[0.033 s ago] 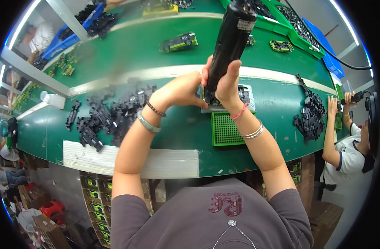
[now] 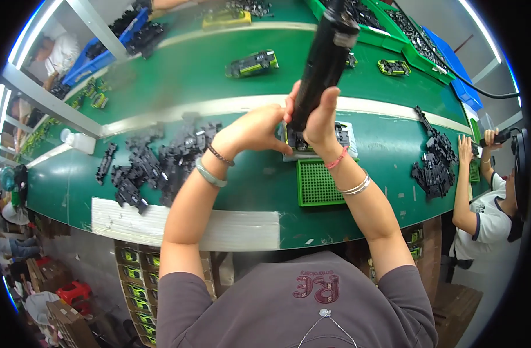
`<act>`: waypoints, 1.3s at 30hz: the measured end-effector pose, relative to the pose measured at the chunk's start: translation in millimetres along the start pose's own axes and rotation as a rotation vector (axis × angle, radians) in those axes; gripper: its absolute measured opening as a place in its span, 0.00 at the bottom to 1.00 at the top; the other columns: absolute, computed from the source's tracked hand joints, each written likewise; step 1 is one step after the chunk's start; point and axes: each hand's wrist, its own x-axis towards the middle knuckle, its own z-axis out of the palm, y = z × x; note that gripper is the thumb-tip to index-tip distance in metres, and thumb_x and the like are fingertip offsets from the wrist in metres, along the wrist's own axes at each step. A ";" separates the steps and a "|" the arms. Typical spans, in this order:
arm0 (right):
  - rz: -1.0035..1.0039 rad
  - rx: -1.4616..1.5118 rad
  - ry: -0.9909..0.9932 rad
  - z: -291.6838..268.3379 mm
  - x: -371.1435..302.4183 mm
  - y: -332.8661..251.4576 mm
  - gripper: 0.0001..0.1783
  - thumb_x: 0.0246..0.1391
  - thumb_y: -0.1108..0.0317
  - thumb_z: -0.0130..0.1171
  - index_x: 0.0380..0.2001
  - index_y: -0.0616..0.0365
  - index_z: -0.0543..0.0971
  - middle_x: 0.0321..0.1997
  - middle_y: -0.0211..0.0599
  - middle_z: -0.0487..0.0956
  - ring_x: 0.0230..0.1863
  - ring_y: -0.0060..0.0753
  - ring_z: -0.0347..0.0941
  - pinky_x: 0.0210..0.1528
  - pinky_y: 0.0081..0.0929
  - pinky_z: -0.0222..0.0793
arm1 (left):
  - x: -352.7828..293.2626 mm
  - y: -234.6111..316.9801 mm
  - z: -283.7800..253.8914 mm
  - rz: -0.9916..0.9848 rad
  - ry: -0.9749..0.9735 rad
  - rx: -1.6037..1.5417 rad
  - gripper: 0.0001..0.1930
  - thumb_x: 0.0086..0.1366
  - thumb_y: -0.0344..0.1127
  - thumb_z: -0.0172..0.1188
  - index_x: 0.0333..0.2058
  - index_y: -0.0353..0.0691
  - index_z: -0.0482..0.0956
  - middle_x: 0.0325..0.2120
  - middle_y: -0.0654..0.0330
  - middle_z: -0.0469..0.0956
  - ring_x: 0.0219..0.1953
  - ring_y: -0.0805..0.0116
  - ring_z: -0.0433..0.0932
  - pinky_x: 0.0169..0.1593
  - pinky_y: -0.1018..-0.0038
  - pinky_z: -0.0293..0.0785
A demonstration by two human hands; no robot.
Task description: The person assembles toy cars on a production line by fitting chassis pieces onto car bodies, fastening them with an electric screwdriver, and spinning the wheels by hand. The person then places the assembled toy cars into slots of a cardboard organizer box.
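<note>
My right hand (image 2: pixel 320 124) is wrapped around an upright black electric screwdriver (image 2: pixel 323 64), its fingertips showing on the left side and its thumb on the right. Below it, a black and yellow-green toy car (image 2: pixel 297 139) lies wheels up in a pale holder (image 2: pixel 351 139). My left hand (image 2: pixel 254 129) grips the left end of that car, thumb at its near edge; the other fingers are partly hidden. The screwdriver's tip is out of sight behind my right hand. Just nearer to me stands a green perforated basket (image 2: pixel 320 184).
Black chassis parts lie piled left (image 2: pixel 141 165) and right (image 2: pixel 436 162) on the green table (image 2: pixel 248 191). Toy cars (image 2: pixel 252 62) rest on the far lane beyond a pale strip. Green bins (image 2: pixel 413 55) hold small parts. A co-worker (image 2: pixel 489 203) sits at right.
The whole view has shifted very slightly. My hands keep the same hold on the screwdriver and the toy car.
</note>
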 end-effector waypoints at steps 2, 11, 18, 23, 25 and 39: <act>0.035 -0.032 -0.040 -8.8 -3.6 -19.2 0.50 0.34 0.15 0.35 0.29 0.59 0.68 0.16 0.35 0.69 0.16 0.28 0.67 0.20 0.22 0.65 | -1.5 5.0 -1.1 -0.044 -0.050 0.065 0.29 0.38 0.45 0.73 0.38 0.38 0.75 0.31 0.50 0.74 0.40 0.51 0.72 0.45 0.64 0.69; -0.164 -0.225 0.233 -143.9 -69.8 -81.1 0.51 0.31 0.17 0.47 0.39 0.58 0.64 0.21 0.33 0.69 0.21 0.24 0.66 0.26 0.22 0.66 | 7.3 20.5 -15.7 -0.054 0.075 -0.483 0.27 0.45 0.36 0.69 0.44 0.35 0.70 0.39 0.55 0.76 0.43 0.64 0.75 0.48 0.69 0.70; -0.162 -0.293 0.311 -153.7 -91.2 -75.9 0.24 0.45 0.53 0.67 0.34 0.61 0.70 0.24 0.32 0.71 0.24 0.23 0.68 0.30 0.20 0.66 | -1.6 8.9 -76.8 0.057 0.618 -0.781 0.22 0.58 0.36 0.57 0.48 0.33 0.65 0.44 0.49 0.74 0.44 0.65 0.75 0.49 0.71 0.72; -0.190 -0.516 0.387 -147.0 -85.1 -91.8 0.08 0.43 0.77 0.62 0.30 0.64 0.75 0.33 0.34 0.74 0.36 0.25 0.71 0.41 0.22 0.67 | -23.2 -50.3 -164.8 -0.327 0.750 -0.373 0.19 0.59 0.35 0.59 0.48 0.36 0.69 0.36 0.61 0.77 0.37 0.74 0.77 0.39 0.75 0.74; -0.155 -0.568 0.410 -147.8 -89.1 -89.8 0.10 0.43 0.79 0.59 0.33 0.63 0.76 0.34 0.36 0.75 0.39 0.26 0.71 0.43 0.25 0.67 | -48.9 -100.8 -189.5 -0.525 0.603 0.064 0.23 0.52 0.38 0.65 0.45 0.36 0.73 0.36 0.57 0.78 0.38 0.69 0.77 0.41 0.72 0.73; -0.110 -0.523 0.364 -153.9 -88.9 -85.7 0.14 0.43 0.78 0.60 0.37 0.62 0.74 0.40 0.36 0.73 0.31 0.20 0.67 0.46 0.25 0.63 | 35.4 -221.8 -150.4 -0.550 0.253 0.604 0.21 0.61 0.48 0.53 0.48 0.41 0.75 0.48 0.43 0.71 0.52 0.46 0.69 0.55 0.60 0.65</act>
